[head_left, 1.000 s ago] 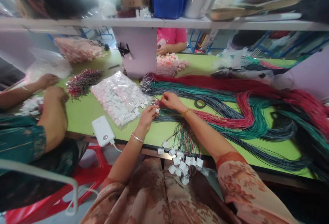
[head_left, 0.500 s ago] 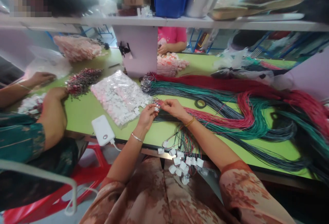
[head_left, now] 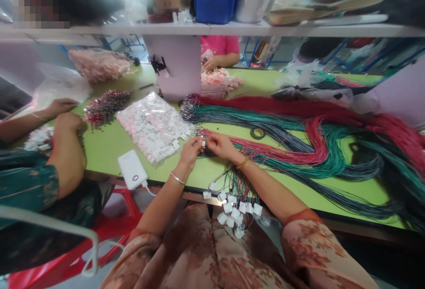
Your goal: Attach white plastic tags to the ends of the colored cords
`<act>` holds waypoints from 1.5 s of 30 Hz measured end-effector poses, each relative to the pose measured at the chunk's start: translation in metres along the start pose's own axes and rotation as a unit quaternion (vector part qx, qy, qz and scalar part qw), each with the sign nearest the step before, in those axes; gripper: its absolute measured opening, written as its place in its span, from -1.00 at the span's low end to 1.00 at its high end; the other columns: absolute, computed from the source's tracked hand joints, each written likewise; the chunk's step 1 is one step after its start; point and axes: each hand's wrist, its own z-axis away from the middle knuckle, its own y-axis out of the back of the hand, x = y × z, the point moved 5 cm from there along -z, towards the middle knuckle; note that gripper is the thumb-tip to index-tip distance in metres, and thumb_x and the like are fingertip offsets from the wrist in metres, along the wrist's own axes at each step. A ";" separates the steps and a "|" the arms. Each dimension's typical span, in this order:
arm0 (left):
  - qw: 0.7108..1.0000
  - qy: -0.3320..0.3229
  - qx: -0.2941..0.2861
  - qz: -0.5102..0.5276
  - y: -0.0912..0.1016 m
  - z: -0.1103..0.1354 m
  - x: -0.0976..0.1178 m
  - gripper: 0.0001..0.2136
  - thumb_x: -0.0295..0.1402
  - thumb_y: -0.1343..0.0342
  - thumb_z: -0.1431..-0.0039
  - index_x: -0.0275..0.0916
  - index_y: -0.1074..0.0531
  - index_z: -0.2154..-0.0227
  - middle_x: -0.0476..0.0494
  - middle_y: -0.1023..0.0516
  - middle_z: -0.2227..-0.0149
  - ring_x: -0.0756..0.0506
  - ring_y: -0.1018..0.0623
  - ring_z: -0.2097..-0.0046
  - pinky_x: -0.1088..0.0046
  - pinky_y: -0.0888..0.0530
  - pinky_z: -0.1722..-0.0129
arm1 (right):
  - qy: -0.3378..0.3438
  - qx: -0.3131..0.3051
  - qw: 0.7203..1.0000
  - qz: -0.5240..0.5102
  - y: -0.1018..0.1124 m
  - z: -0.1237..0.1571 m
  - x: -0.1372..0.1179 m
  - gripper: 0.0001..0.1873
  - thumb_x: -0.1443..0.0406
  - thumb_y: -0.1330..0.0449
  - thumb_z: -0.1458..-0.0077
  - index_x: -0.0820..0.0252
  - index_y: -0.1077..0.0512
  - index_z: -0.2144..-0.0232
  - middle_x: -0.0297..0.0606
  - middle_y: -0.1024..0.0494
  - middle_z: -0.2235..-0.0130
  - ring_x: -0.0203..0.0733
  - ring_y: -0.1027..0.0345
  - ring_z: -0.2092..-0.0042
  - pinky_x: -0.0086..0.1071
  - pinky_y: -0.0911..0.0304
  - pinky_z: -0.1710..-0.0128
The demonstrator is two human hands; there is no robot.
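Between the fingertips of my left hand (head_left: 191, 151) is a small white connector housing (head_left: 203, 143). My right hand (head_left: 222, 145) is pinched close beside it; what its fingers hold is too small to make out. Red wires (head_left: 265, 146) lie beyond and to the right of my hands, with green wires (head_left: 282, 167) and black wires (head_left: 299, 187) nearer me. A clear bag of white connector housings (head_left: 152, 127) lies just left of my hands. Wired white connectors (head_left: 235, 213) hang over the table's front edge below my right forearm.
A white power bank (head_left: 133, 169) with a cable lies near the front edge. A tape roll (head_left: 257, 133) rests among the wires. At left, a co-worker's arms (head_left: 68, 143) are near a dark red wire bundle (head_left: 106, 107). A shelf (head_left: 212, 29) spans above the table.
My right hand has shifted slightly down, close to my left fingertips. The white housing in my left fingers shows more plainly. The co-worker's arms at left have moved a little.
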 end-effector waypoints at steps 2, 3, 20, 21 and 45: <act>1.000 -0.002 0.012 0.001 0.002 -0.001 -0.001 -0.79 -0.32 -0.32 0.09 -0.29 -0.53 0.36 -0.02 -0.49 0.49 0.09 -0.40 0.49 0.57 -0.32 0.47 | 0.021 -0.017 1.000 0.016 -0.001 0.002 0.000 -0.76 0.18 -0.06 -0.03 0.20 -0.27 0.57 -0.43 -0.23 0.59 -0.38 -0.01 0.53 -0.46 0.07 0.51; 1.000 -0.005 0.016 -0.005 0.002 -0.002 -0.001 -0.79 -0.31 -0.32 0.09 -0.29 -0.53 0.36 -0.03 -0.49 0.49 0.09 -0.40 0.49 0.56 -0.32 0.46 | 0.024 -0.019 0.999 0.023 -0.002 0.002 0.001 -0.75 0.18 -0.06 -0.04 0.19 -0.25 0.58 -0.43 -0.22 0.59 -0.38 -0.01 0.53 -0.46 0.08 0.51; 0.565 -0.460 -0.495 -0.474 -0.121 0.147 -0.034 -0.84 -0.37 0.02 -0.22 -0.25 -0.45 0.26 -0.20 -0.52 0.27 -0.06 -0.48 0.25 0.42 -0.44 0.23 | 0.005 -0.077 0.970 0.229 -0.008 0.014 0.015 -0.87 0.26 -0.18 -0.05 0.19 -0.47 0.36 -0.27 -0.50 0.35 -0.26 -0.26 0.34 -0.43 -0.06 0.34; 0.568 -0.467 -0.492 -0.466 -0.122 0.147 -0.034 -0.83 -0.34 0.01 -0.22 -0.24 -0.46 0.23 -0.20 -0.53 0.26 -0.06 -0.49 0.25 0.42 -0.43 0.23 | 0.007 -0.062 0.965 0.255 -0.011 0.017 0.014 -0.88 0.27 -0.16 -0.08 0.18 -0.48 0.35 -0.26 -0.51 0.32 -0.24 -0.28 0.30 -0.42 -0.06 0.32; 0.946 -0.153 0.079 -0.274 0.038 -0.012 0.055 -0.87 -0.30 -0.16 -0.07 -0.25 -0.41 0.38 0.02 -0.38 0.52 0.03 -0.37 0.49 0.51 -0.30 0.44 | 0.084 -0.019 0.995 0.047 -0.008 0.016 -0.008 -0.93 0.34 -0.07 -0.07 0.21 -0.33 0.43 -0.38 -0.37 0.48 -0.34 -0.14 0.46 -0.46 -0.05 0.42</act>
